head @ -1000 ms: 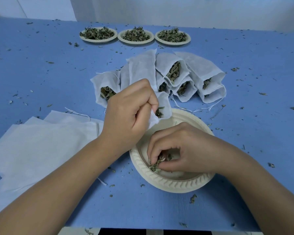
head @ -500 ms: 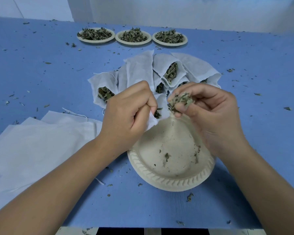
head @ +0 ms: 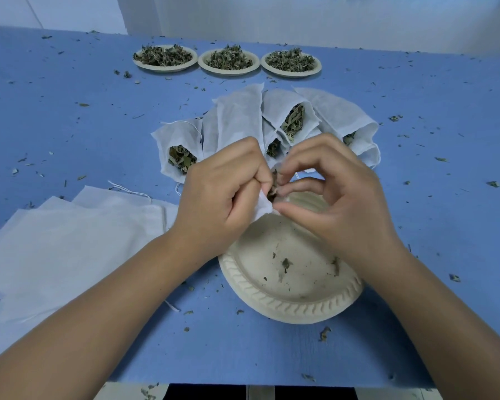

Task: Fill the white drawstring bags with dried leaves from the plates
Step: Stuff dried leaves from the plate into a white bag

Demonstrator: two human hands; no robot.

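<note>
My left hand [head: 223, 197] grips a white drawstring bag [head: 262, 208] at its mouth, just above the near plate [head: 295, 301]. My right hand [head: 338, 203] pinches a tuft of dried leaves [head: 273, 186] and presses it into that bag's opening. The near plate holds only a few leaf crumbs. Behind the hands lies a fan of several filled white bags [head: 237, 119] with leaves showing at their mouths. Three full plates of dried leaves [head: 227, 59] stand in a row at the far side.
A stack of flat, unfilled white bags [head: 70, 243] lies left of the near plate. Leaf crumbs are scattered all over the blue table [head: 445, 111]. The table's front edge runs just below my forearms.
My right hand scooped the last leaves off the near plate, lifted them, and now pushes them into the bag my left hand holds. My left hand barely moved.
</note>
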